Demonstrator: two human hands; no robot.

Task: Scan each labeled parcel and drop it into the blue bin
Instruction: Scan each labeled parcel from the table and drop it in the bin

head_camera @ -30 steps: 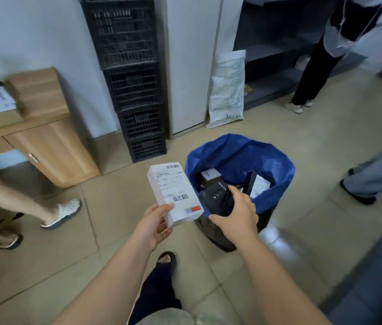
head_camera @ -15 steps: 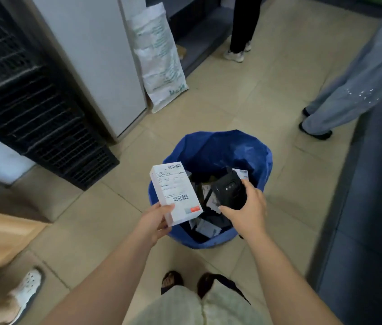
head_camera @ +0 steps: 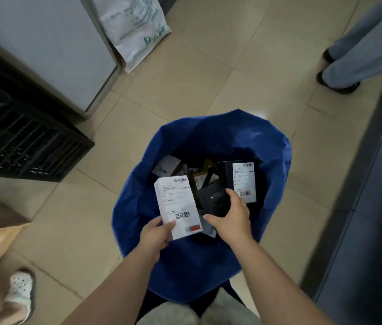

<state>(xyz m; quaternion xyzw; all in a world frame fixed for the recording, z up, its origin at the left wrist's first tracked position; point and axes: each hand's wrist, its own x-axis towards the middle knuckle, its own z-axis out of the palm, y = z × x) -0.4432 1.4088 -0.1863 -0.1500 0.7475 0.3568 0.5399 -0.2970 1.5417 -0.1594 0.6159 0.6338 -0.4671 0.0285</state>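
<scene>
My left hand grips the lower corner of a white labeled parcel, its barcode label facing up, held over the near left part of the blue bin. My right hand holds a black handheld scanner just right of the parcel, above the bin's opening. Inside the bin lie several parcels, among them a dark box with a white label standing at the right side.
Black stacked crates stand at the left beside a white cabinet. A white sack leans against it. A person's legs are at the upper right, a white sandal at the lower left. A dark mat runs along the right.
The view has tilted down and closed in on the bin. Both hands, with parcel and scanner, now sit over the bin's opening instead of before its near rim.
</scene>
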